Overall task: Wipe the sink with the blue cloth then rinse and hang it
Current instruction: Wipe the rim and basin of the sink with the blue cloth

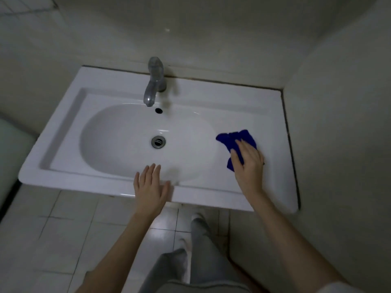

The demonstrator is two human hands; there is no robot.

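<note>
Blue cloth (234, 138): bunched on the sink (101, 81) ledge, right of the drain (158, 141).
Right hand (248, 163): fingers flat, pressing the cloth; the thumb is too blurred to tell.
Left hand (151, 187): fingers straight, on the rim in front of the drain.
Risk: the unpinched cloth could slide out from under the palm.

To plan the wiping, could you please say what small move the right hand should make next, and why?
Probably slide the blue cloth leftward into the basin: the right hand presses it flat on the right ledge of the sink, just beside that basin.
</note>
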